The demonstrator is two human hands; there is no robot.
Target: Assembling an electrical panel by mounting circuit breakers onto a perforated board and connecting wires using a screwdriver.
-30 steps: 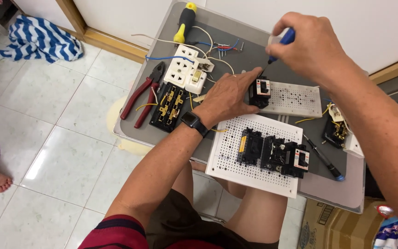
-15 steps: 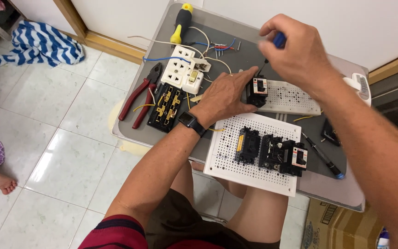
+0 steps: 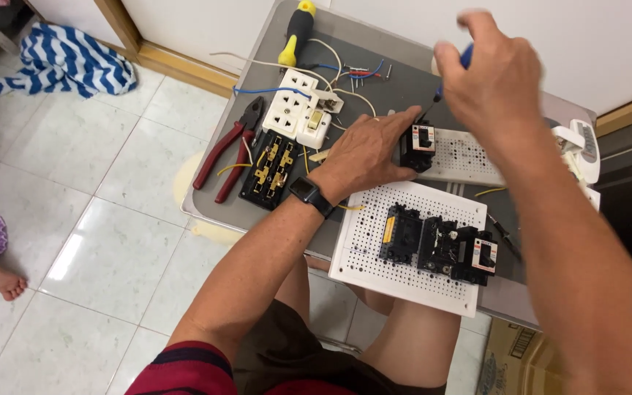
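On the grey tabletop (image 3: 374, 88), I worked on a small black breaker (image 3: 416, 145).

From the left lay red-handled pliers (image 3: 227, 152), a black terminal block (image 3: 271, 169) and a white socket outlet (image 3: 298, 111). My left hand (image 3: 366, 153) lay flat, its fingers pressed against the breaker on the far perforated white board (image 3: 462, 157). My right hand (image 3: 493, 77) had its grip closed around a blue-handled screwdriver (image 3: 464, 57), tip angled down at the breaker. Nearer me, a second perforated board (image 3: 363, 245) carried more black breakers (image 3: 437, 245).
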